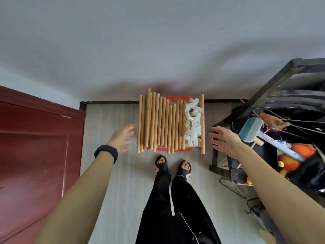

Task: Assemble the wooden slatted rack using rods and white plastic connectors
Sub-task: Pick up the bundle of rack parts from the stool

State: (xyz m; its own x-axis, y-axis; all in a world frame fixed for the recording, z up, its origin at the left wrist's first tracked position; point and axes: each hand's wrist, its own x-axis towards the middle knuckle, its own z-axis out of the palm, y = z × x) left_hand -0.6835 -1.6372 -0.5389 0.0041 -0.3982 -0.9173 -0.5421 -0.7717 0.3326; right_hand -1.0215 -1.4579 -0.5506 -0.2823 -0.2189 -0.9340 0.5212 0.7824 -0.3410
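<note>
Several wooden rods (158,122) lie side by side on a red stool (177,99) by the wall, in front of my feet. A heap of white plastic connectors (192,123) rests on their right part, with one more rod (202,124) at the far right edge. My left hand (123,137), with a black wristband, hovers open just left of the rods, not touching them. To the right of the pile my right hand (223,140) is spread open and holds nothing.
A dark red door (38,147) stands at the left. A black metal shelf (263,110) at the right holds toys, a brush and wire hangers. Pale plank floor (123,182) surrounds my sandalled feet (172,166); a grey wall rises behind the stool.
</note>
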